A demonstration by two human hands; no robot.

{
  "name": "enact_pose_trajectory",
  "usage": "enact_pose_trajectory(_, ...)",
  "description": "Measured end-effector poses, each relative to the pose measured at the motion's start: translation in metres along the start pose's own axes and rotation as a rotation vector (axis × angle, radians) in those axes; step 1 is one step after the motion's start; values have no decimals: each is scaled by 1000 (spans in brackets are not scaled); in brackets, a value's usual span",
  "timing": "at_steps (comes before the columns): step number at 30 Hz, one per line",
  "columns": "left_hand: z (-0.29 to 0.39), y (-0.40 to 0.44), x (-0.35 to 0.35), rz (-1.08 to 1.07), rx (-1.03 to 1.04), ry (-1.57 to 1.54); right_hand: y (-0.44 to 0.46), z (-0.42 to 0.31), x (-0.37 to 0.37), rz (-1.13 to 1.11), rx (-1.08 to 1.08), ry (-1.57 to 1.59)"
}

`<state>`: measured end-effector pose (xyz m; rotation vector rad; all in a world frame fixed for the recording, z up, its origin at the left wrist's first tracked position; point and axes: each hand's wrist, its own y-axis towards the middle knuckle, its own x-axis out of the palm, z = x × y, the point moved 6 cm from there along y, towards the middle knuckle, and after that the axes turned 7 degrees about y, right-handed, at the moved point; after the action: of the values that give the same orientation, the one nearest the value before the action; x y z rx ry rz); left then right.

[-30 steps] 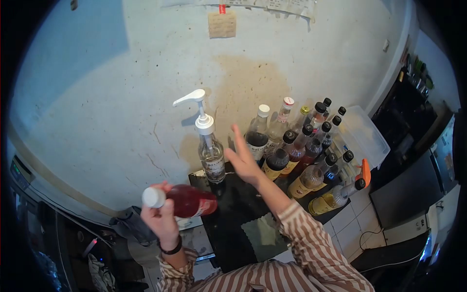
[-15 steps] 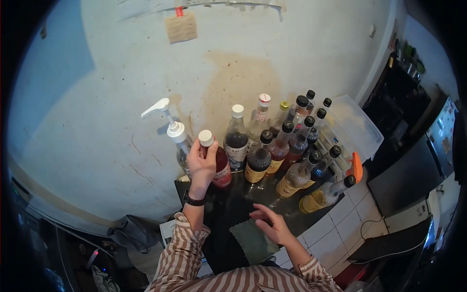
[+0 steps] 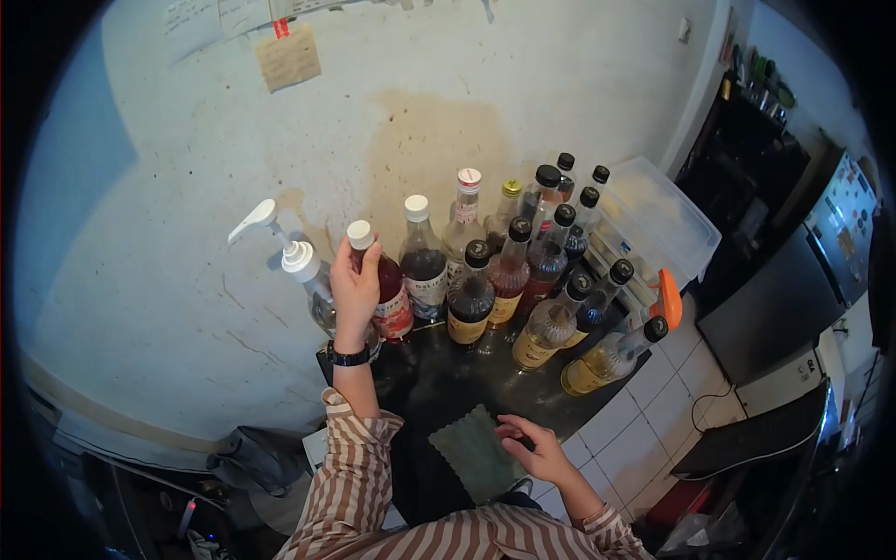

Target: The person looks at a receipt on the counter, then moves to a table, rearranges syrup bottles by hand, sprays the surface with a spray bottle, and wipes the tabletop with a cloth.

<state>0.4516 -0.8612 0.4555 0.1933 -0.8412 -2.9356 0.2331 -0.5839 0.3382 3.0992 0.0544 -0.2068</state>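
Note:
My left hand (image 3: pixel 355 289) is closed around the neck of a bottle of red liquid (image 3: pixel 393 303) with a white cap. This bottle stands at the back left of the black table (image 3: pixel 401 383), between a clear pump bottle (image 3: pixel 320 297) and a white-capped bottle of dark liquid (image 3: pixel 426 271). Over the right edge of a dark green cloth (image 3: pixel 473 457) is my right hand (image 3: pixel 537 448). Its fingers are bent and apart, with nothing in them. I cannot tell whether it touches the cloth.
Several black-capped bottles (image 3: pixel 469 303) stand at the back and right of the table. A spray bottle's orange trigger (image 3: pixel 666 299) shows behind them, beside a clear plastic box (image 3: pixel 663 219). The stained wall (image 3: pixel 280 168) rises directly behind. A grey fridge (image 3: pixel 770 299) stands right.
The camera view has shifted, so the scene sits further left. The red bottle's top has moved back toward the wall with my left hand. My right hand has drawn slightly right and nearer to me.

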Motion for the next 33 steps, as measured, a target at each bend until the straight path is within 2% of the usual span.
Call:
enact_pose_trajectory(13, -13, 6, 0, -86, 0, -17, -3, 2, 2, 21, 15, 1)
enact_pose_trajectory(33, 5, 3, 0, -71, 101, 275, -10, 2, -5, 72, -16, 6)
